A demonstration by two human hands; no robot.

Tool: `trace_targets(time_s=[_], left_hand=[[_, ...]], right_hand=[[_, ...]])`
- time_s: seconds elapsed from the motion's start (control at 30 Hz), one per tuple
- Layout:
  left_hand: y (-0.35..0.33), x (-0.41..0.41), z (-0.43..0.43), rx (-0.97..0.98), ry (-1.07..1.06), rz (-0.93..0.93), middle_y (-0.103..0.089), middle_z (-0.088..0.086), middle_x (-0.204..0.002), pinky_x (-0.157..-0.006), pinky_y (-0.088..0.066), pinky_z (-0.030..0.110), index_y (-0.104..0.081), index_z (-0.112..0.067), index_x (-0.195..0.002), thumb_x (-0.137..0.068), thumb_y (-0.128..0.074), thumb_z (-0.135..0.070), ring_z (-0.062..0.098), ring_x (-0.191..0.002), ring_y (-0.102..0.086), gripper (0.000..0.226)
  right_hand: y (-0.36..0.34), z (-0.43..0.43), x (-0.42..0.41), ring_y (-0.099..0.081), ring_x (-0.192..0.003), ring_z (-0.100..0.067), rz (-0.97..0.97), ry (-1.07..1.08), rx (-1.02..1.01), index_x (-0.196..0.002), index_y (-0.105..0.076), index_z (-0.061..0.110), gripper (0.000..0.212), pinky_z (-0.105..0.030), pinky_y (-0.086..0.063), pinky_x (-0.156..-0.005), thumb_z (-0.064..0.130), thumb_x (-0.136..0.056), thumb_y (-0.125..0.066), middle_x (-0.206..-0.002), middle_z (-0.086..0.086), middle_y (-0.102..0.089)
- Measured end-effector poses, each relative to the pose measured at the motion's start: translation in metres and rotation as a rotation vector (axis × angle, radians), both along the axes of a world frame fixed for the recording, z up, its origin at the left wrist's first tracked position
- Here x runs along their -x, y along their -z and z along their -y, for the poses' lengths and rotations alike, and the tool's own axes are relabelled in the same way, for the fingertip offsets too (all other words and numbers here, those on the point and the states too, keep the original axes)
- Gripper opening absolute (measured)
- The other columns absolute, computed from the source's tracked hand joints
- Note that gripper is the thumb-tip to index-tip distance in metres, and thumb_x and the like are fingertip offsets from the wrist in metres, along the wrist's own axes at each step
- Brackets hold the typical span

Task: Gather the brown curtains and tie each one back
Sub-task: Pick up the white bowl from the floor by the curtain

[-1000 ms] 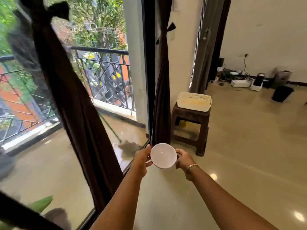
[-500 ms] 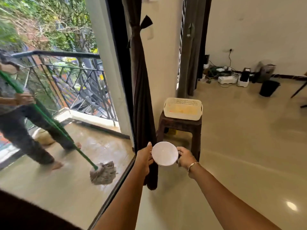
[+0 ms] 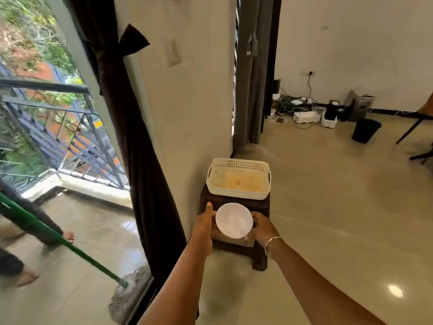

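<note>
The grip is two-handed: left hand [image 3: 204, 222] and right hand [image 3: 262, 228] clasp opposite sides of a white bowl [image 3: 234, 220], fingers closed on it, over the front of a dark brown stool [image 3: 260, 256]. Behind the bowl, a cream basket [image 3: 237, 194] sits on the stool. The brown curtain [image 3: 140, 148] hangs just left of the stool, beside the glass door — already gathered, tied high up with a knot [image 3: 133, 39] — and neither hand touches it.

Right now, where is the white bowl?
In the head view, the white bowl is low in the centre, held between the left hand and the right hand, over the brown stool, in front of the cream basket.
</note>
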State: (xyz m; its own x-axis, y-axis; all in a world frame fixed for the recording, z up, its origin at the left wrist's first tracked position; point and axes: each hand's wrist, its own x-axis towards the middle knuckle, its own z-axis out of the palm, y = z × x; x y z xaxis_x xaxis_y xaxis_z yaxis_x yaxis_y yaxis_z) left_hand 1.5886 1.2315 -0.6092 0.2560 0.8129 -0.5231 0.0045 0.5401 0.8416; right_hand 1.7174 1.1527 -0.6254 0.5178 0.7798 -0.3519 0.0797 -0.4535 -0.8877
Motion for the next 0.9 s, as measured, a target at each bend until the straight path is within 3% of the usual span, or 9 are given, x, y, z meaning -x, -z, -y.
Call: trace_targets(time_s=[0.1, 0.23, 0.37, 0.47, 0.6, 0.7, 0.8, 0.9], left_hand=[[0.004, -0.028, -0.032, 0.005, 0.027, 0.006, -0.064, 0.013, -0.100, -0.081, -0.043, 0.033, -0.061, -0.003, -0.094, -0.094, -0.044, -0.043, 0.026, -0.094, -0.057, 0.043], [0.010, -0.063, -0.082, -0.016, 0.095, 0.047, -0.063, 0.017, -0.115, -0.092, -0.045, 0.039, -0.059, -0.002, -0.114, -0.094, -0.045, -0.041, 0.027, -0.101, -0.056, 0.046], [0.014, -0.100, -0.148, -0.033, 0.134, 0.034, -0.058, 0.014, -0.126, -0.085, -0.046, 0.035, -0.050, -0.008, -0.128, -0.093, -0.047, -0.042, 0.028, -0.109, -0.055, 0.049], [0.013, -0.125, -0.196, -0.040, 0.191, 0.013, -0.057, 0.014, -0.128, -0.087, -0.045, 0.036, -0.049, -0.008, -0.130, -0.094, -0.045, -0.040, 0.026, -0.106, -0.055, 0.048], [0.018, -0.151, -0.250, -0.073, 0.293, -0.071, -0.051, 0.016, -0.134, -0.104, -0.038, 0.046, -0.045, -0.006, -0.132, -0.095, -0.042, -0.041, 0.033, -0.122, -0.049, 0.051], [0.024, -0.168, -0.280, -0.067, 0.315, -0.116, -0.055, 0.016, -0.129, -0.106, -0.036, 0.045, -0.046, -0.004, -0.131, -0.097, -0.039, -0.039, 0.032, -0.119, -0.051, 0.049], [0.036, -0.186, -0.302, -0.023, 0.315, -0.118, -0.059, 0.013, -0.113, -0.103, -0.036, 0.041, -0.046, -0.003, -0.130, -0.097, -0.037, -0.039, 0.027, -0.110, -0.052, 0.049], [0.049, -0.201, -0.320, 0.007, 0.318, -0.166, -0.056, 0.016, -0.125, -0.102, -0.036, 0.040, -0.046, -0.004, -0.130, -0.097, -0.035, -0.043, 0.029, -0.117, -0.051, 0.052]], right_hand=[[0.005, -0.031, -0.029, -0.046, -0.119, -0.036, -0.013, 0.026, -0.010, -0.128, -0.046, 0.000, 0.073, -0.047, -0.048, -0.091, -0.026, -0.062, -0.058, -0.127, -0.019, -0.053], [0.010, -0.080, -0.068, -0.047, -0.117, -0.039, -0.025, 0.034, -0.027, -0.125, -0.047, -0.004, 0.067, -0.044, -0.048, -0.084, -0.028, -0.063, -0.055, -0.126, -0.022, -0.054], [0.015, -0.144, -0.104, -0.047, -0.116, -0.038, -0.023, 0.056, -0.018, -0.125, -0.047, -0.002, 0.065, -0.043, -0.048, -0.088, -0.024, -0.065, -0.057, -0.125, -0.019, -0.054], [0.019, -0.191, -0.127, -0.047, -0.116, -0.039, -0.033, 0.081, 0.016, -0.122, -0.048, -0.003, 0.061, -0.044, -0.047, -0.090, -0.023, -0.066, -0.059, -0.123, -0.019, -0.055], [0.033, -0.244, -0.154, -0.050, -0.114, -0.037, -0.046, 0.101, 0.035, -0.124, -0.047, -0.006, 0.062, -0.039, -0.045, -0.091, -0.024, -0.066, -0.059, -0.124, -0.019, -0.055], [0.044, -0.265, -0.169, -0.048, -0.095, -0.029, -0.100, 0.121, 0.064, -0.119, -0.050, -0.005, 0.057, -0.034, -0.041, -0.078, -0.027, -0.066, -0.054, -0.110, -0.016, -0.056], [0.061, -0.283, -0.189, -0.045, -0.094, -0.027, -0.124, 0.143, 0.095, -0.119, -0.051, -0.004, 0.057, -0.033, -0.039, -0.076, -0.028, -0.067, -0.048, -0.107, -0.014, -0.054], [0.075, -0.302, -0.208, -0.046, -0.091, -0.026, -0.137, 0.162, 0.129, -0.116, -0.053, -0.005, 0.052, -0.032, -0.039, -0.073, -0.027, -0.070, -0.044, -0.103, -0.015, -0.055]])
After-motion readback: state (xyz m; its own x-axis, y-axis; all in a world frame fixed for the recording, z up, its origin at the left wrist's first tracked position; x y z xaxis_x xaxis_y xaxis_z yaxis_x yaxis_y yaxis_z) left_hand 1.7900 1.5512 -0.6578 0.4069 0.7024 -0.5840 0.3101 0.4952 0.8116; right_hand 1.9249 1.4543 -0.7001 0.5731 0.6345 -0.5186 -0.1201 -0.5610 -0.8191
